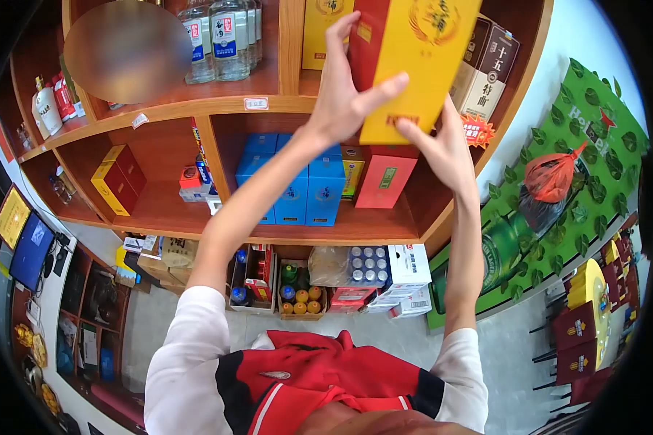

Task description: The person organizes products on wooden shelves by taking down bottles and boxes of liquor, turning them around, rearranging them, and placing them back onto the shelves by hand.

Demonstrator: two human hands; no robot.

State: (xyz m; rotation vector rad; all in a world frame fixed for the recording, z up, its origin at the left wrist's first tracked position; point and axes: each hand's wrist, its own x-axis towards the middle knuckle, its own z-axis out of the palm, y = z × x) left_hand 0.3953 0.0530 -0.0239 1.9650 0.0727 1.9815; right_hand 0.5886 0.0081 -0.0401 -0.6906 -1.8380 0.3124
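A tall yellow and red liquor box is held up in front of the upper shelf, tilted slightly. My left hand grips its left side, fingers on the red face and thumb across the yellow front. Around the lower right corner wraps my right hand, its thumb on the front near the bottom edge. Behind the box, another yellow box stands on the upper shelf to the left. A dark and white box stands on that shelf to the right, partly covered.
Clear glass bottles stand on the upper shelf. Below are blue boxes, a pink-red box and a yellow-red box. Cartons with cans and bottles sit on the floor. A red bag hangs at the green wall.
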